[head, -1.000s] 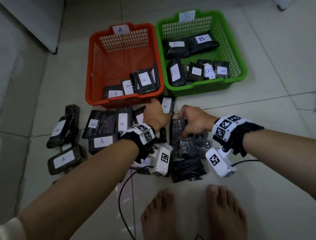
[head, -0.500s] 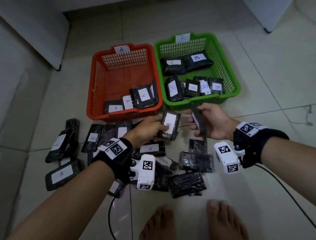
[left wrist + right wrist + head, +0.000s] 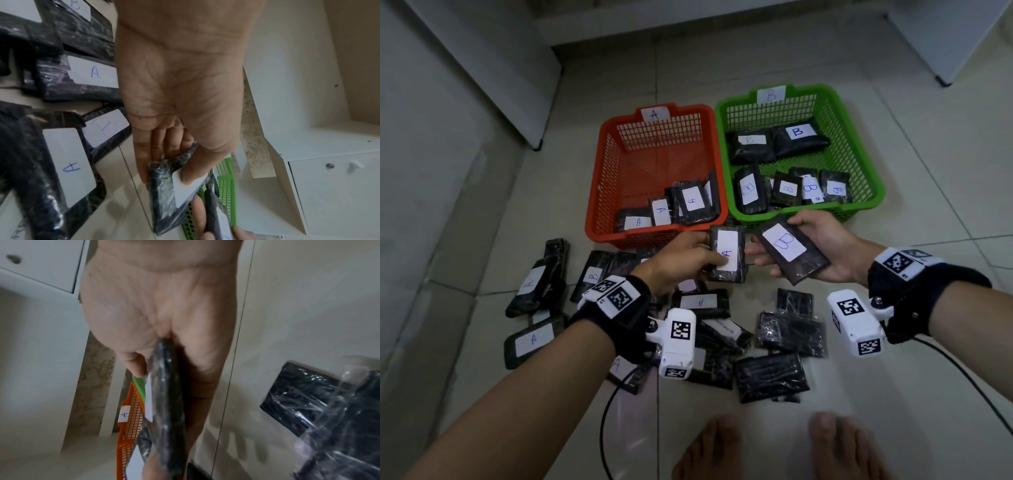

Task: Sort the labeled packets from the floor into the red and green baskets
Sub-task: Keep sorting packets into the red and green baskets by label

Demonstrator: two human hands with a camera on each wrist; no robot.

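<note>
My left hand pinches a black packet labeled A just in front of the red basket, thumb on its white label. My right hand holds a black packet labeled B face up, in front of the green basket. In the right wrist view that B packet shows edge-on between thumb and fingers. The red basket, tagged A, holds three A packets. The green basket, tagged B, holds several B packets.
Many black packets lie on the tiled floor below my hands: labeled ones at the left, unlabeled faces at the right. My bare feet stand near the pile. White cabinets stand at the left and far right.
Both hands lifted their packets off the floor pile. The right hand turned its packet from edge-on to face up, showing the B label. My head view tilted up.
</note>
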